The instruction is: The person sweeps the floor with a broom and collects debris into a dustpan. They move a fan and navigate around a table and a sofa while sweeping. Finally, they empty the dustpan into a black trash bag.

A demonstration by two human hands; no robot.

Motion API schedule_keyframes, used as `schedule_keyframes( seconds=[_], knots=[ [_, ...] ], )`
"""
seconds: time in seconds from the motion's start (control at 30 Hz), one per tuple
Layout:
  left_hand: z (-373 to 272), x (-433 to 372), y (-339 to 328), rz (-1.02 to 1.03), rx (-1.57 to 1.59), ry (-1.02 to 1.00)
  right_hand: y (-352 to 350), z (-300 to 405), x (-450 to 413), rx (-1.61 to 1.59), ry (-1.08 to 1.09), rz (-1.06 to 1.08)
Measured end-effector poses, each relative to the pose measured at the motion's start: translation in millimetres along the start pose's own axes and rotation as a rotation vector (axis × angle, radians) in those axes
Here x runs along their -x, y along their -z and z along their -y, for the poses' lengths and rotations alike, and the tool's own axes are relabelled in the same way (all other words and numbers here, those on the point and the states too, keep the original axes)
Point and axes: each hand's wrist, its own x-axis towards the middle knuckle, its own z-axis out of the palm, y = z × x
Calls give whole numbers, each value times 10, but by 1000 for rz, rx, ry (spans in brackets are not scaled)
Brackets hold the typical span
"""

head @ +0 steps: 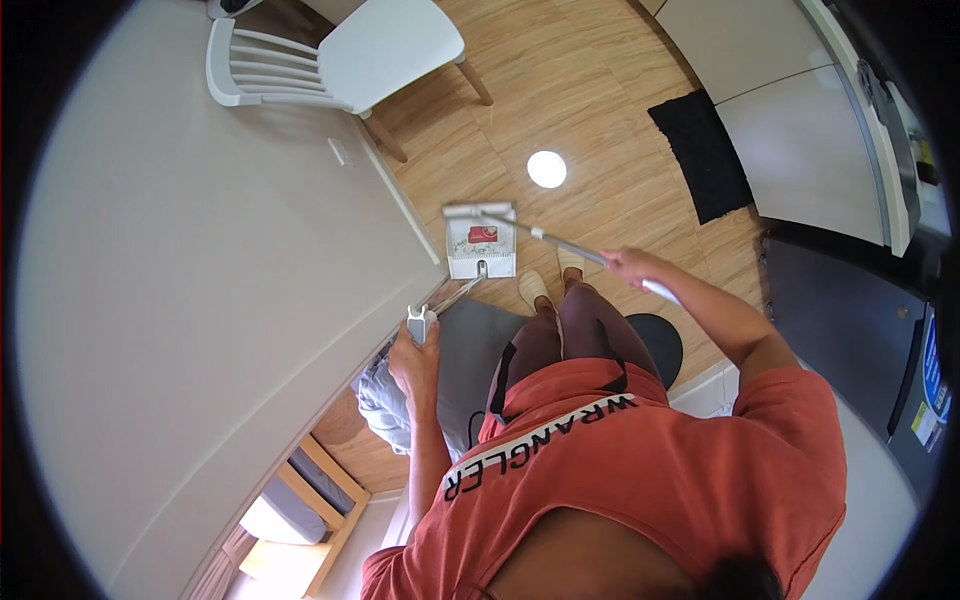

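My left hand (415, 361) is closed around the grip at the top of a long-handled white dustpan (457, 265), which rests on the wood-look floor beside the wall. Inside the pan lie a red packet (482, 235) and scattered grey debris. In my right hand (634, 268) is the pole of a broom (570, 247), held partway along, with its white grip end below the hand. The broom's head (478, 211) lies across the dustpan's front edge and is slightly blurred. My feet, in light slippers (533, 287), stand just right of the pan.
A white chair (394, 45) stands against the wall at the top. A black mat (705, 159) lies by the cabinets (802, 135), with a dark refrigerator (840, 322) at right. A grey mat (476, 341) and a round dark object (661, 349) are near my legs.
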Motion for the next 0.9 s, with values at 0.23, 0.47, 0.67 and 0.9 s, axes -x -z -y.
schedule_keyframes(
  seconds=[0.23,0.47,0.67,0.9],
  knots=[
    [129,312,-117,-40,159,137,678,1032,-1068,340,255,-400],
    [-269,497,-1,-69,296,376,484,923,-1517,549,184,-164],
    [-170,367,-209,-33,203,437,515,260,-868,848,225,-69],
    [-152,395,-253,-6,322,484,1492,536,-343,704,167,49]
  ],
)
